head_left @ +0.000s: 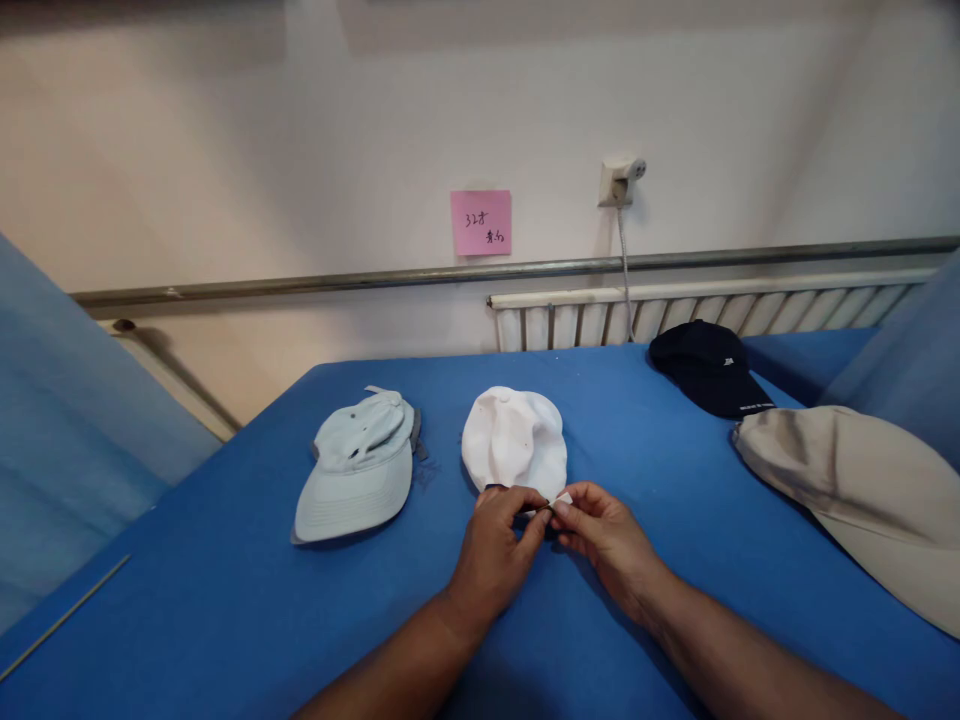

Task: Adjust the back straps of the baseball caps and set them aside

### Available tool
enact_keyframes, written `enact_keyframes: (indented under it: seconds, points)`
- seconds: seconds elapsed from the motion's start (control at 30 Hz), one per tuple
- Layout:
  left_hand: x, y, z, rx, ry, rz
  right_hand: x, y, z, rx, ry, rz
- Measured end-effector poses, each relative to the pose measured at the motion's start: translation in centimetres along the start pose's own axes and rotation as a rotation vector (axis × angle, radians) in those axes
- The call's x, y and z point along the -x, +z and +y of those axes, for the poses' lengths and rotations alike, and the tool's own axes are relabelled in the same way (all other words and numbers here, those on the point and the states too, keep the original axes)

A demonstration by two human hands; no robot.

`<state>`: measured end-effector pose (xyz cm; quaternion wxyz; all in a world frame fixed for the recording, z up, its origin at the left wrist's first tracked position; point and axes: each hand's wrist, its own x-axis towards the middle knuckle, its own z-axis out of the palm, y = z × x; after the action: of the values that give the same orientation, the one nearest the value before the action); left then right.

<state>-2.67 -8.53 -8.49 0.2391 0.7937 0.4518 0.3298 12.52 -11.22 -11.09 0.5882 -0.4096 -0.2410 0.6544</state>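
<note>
A white cap (517,435) lies crown up on the blue-covered table, its near edge between my two hands. My left hand (491,545) is closed at that edge, with thumb and fingertips pinched on the strap. From the right, my right hand (611,535) pinches a short white strap end (562,499) between thumb and fingers. The fingertips of both hands almost meet there. A small dark bit shows between them, too small to make out, and a dark part of the cap is mostly hidden below the hands.
Left of the white cap is a pale blue cap (360,465). At the right lie a black cap (705,365) and a beige cap (870,480). A thin stick (67,617) lies near the left edge. Behind are a radiator (592,322), a rail (390,276) and a pink note (481,223).
</note>
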Motion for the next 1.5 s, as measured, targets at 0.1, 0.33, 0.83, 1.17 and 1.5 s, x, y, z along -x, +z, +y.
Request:
enact_keyframes:
  seconds: [0.1, 0.33, 0.83, 1.17, 1.5]
  points:
    - [-0.01, 0.04, 0.11, 0.007, -0.017, 0.001, -0.15, -0.13, 0.25, 0.043, -0.049, -0.024]
    - [0.07, 0.03, 0.21, -0.005, -0.021, -0.006, -0.32, -0.36, 0.6, 0.095, -0.075, 0.0]
    - [0.0, 0.09, 0.46, -0.106, 0.048, -0.038, -0.07, 0.03, -0.04, 0.265, -0.123, 0.061]
    - [-0.1, 0.29, 0.64, -0.124, 0.015, -0.027, -0.26, -0.28, 0.48, 0.278, -0.15, 0.055]
    - [-0.05, 0.34, 0.48, -0.068, 0.005, -0.06, -0.02, -0.15, -0.33, 0.299, -0.128, 0.05]
